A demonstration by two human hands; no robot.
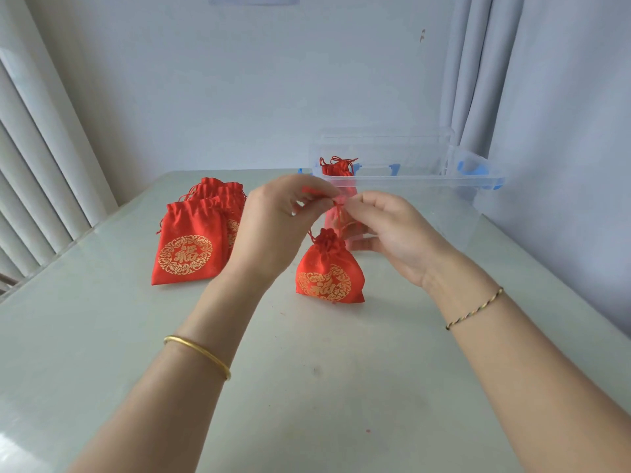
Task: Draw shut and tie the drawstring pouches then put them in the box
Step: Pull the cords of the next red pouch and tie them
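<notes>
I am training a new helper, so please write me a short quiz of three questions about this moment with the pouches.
1. True or false: the pouch under the hands has its neck drawn shut.
2. Which holds the cord? A) left hand only B) right hand only C) both
3. Fill in: one tied pouch already sits inside the clear ____.

Key: 1 true; 2 C; 3 box. The open pouches wait stacked at the left.
</notes>
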